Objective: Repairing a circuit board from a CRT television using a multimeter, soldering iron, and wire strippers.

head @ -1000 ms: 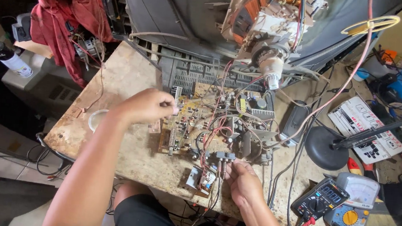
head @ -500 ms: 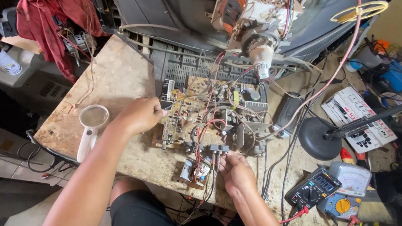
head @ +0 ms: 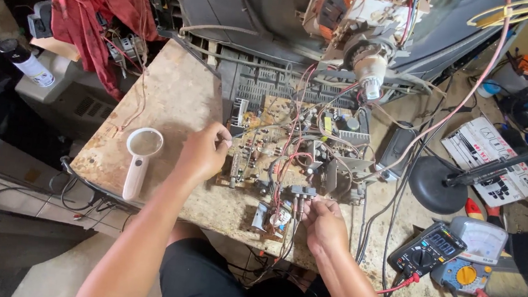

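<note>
On the worn wooden table (head: 171, 104), seen from the head camera, a brown circuit board (head: 290, 148) lay flat among a tangle of red, white and grey wires, just in front of the open back of an old tube television (head: 327, 32). The left hand (head: 202, 155) rested at the board's left edge, fingers curled together against it, though whether they pinched anything could not be told. The right hand (head: 324, 225) sat at the near edge, fingertips closed lightly on a small grey connector block (head: 302, 191) where several wires met. A white-framed magnifying glass (head: 140, 156) lay on the table just left of the left hand, apart from it. To the right stood a black multimeter (head: 428, 251) with a red lead trailing toward the person, beside a second meter with a yellow dial (head: 468, 268).

The board looked light but stiff and brittle, crowded with upright parts that would likely bend or snap under pressure, and it was tethered by many wires to the television, so it probably could not be lifted far. Its bare edges seemed the safest places to hold, as the left hand did; the connector block looked best gripped by its plastic body rather than by the thin wires.
</note>
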